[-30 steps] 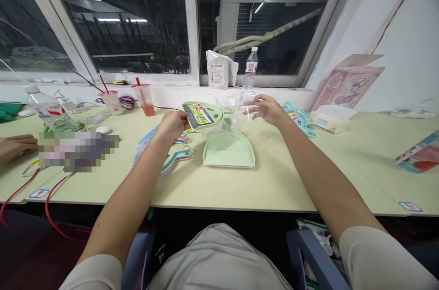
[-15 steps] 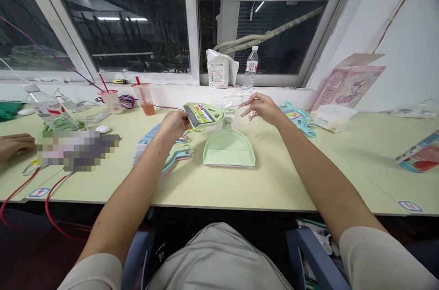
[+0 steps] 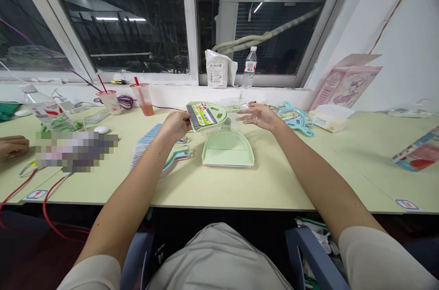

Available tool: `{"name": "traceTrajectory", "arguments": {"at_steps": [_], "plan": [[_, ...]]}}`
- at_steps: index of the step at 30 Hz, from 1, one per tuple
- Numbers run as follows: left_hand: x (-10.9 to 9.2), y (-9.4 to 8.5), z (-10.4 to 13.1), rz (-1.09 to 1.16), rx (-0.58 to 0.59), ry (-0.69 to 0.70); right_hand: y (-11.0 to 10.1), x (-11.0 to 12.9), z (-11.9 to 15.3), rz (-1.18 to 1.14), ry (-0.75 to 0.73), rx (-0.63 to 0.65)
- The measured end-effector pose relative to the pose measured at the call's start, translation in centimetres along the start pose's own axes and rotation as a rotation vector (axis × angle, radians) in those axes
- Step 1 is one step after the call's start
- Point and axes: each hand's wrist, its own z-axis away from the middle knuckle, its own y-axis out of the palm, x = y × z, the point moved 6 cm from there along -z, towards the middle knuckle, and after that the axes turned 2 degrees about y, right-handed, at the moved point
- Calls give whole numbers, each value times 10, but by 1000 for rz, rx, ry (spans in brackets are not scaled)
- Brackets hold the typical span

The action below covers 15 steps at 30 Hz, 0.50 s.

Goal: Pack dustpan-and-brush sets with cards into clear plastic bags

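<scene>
My left hand (image 3: 176,126) grips the bristle end of a small green dustpan-and-brush set (image 3: 214,115), which has grey bristles and a yellow-green label. Clear plastic bag film (image 3: 242,108) hangs around the handle end of this set. There my right hand (image 3: 263,117) holds the thin film, its fingers partly blurred. Below lies a stack of dustpans (image 3: 228,147), light green on top, with its handle toward the window. Several brushes (image 3: 176,156) with blue and green handles lie beside my left forearm, which partly hides them.
Packaged blue dustpan sets (image 3: 295,118) lie right of my right hand, near a tissue pack (image 3: 331,118) and a pink box (image 3: 346,82). Drink cups (image 3: 141,100) and a large bottle (image 3: 48,109) stand at back left. Another person's hand (image 3: 13,146) rests at the left edge.
My right hand has come down and slightly left, closer to the set's handle. The plastic film sits lower, and the set has shifted slightly right with its label turned more toward me.
</scene>
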Motion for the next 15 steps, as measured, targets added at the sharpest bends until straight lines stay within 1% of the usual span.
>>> {"name": "traceTrajectory", "arguments": {"at_steps": [5,11,15], "plan": [[1,6,5,-55,20,26,6,-7,-3,-90,-32,23],[7,5,3,-32,50,-9,23,-12,-6,-133,-40,41],[10,3,0,-69,73,-31,31,-19,-8,-132,1,37]]}}
